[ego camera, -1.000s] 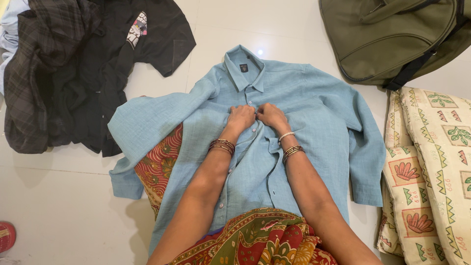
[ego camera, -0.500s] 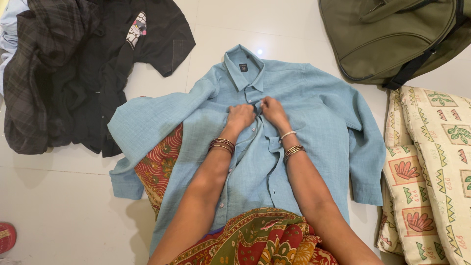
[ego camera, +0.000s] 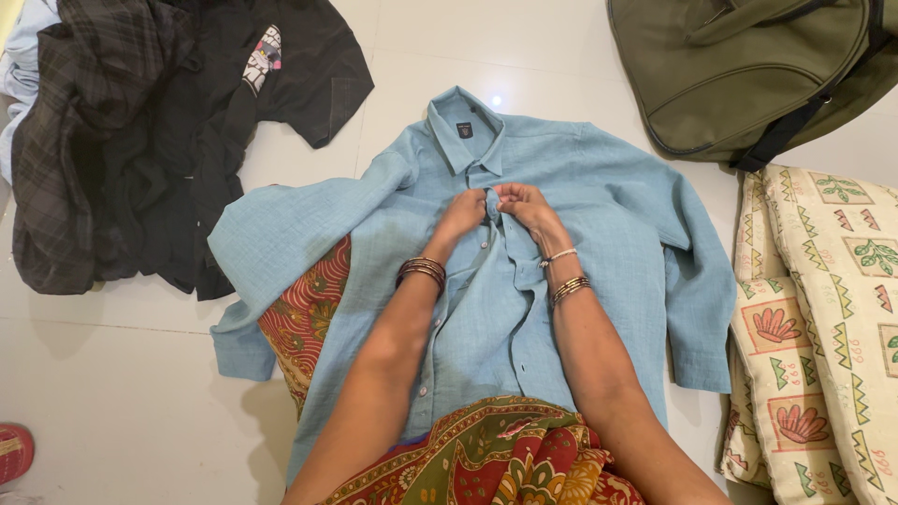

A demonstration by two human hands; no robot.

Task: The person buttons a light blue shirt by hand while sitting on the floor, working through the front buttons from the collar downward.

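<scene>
— What lies under the fingers?
— A light blue button-up shirt (ego camera: 599, 224), spread front-up on white floor tiles (ego camera: 112, 393). The left hand (ego camera: 463, 217) and right hand (ego camera: 527, 208) pinch its placket together just below the collar (ego camera: 465, 131); the button between the fingertips is hidden.
— And beyond them?
— Dark clothes (ego camera: 140, 131) far left, an olive bag (ego camera: 748, 65) cut off top right, a patterned quilt (ego camera: 823, 318) right.
</scene>
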